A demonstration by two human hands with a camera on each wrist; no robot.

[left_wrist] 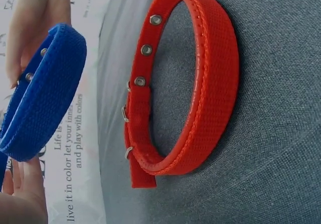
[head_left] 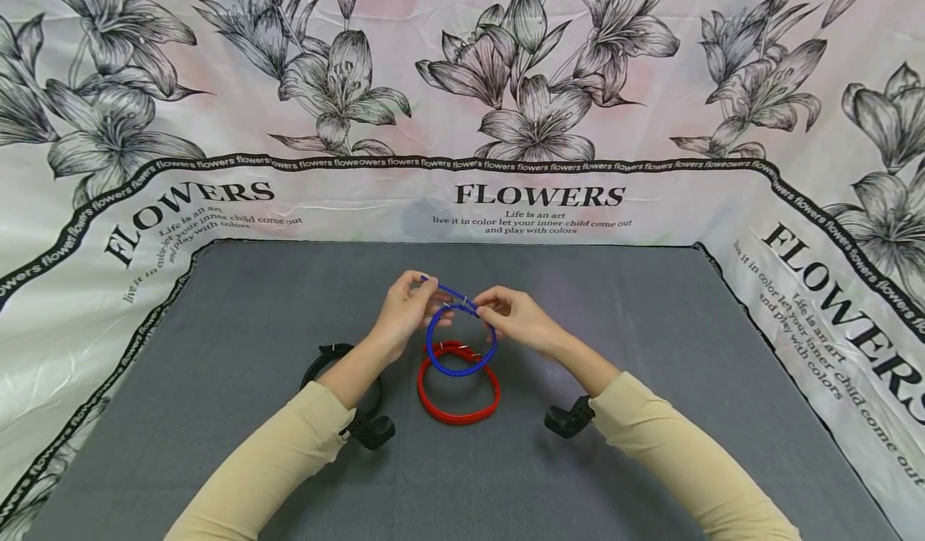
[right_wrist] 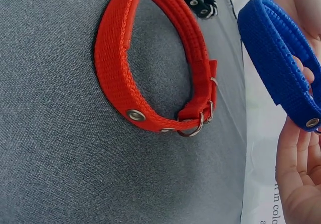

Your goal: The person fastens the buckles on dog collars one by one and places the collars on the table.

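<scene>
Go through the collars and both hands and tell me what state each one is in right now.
Blue webbing collar: looped, held above the mat, strap end loose near its buckle.
Red webbing collar: buckled into a ring, lying on the grey mat.
Black collar: lying on the mat, partly hidden by the left forearm.
Left hand: pinching the blue collar's strap.
Right hand: pinching the blue collar near the buckle.

Bright, even light (soft shadows); edges perhaps distorted.

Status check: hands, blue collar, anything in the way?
Both hands, left hand and right hand, pinch blue collar at its buckle, lifted above mat. Red collar lies buckled directly beneath. Black collar under left forearm.
</scene>
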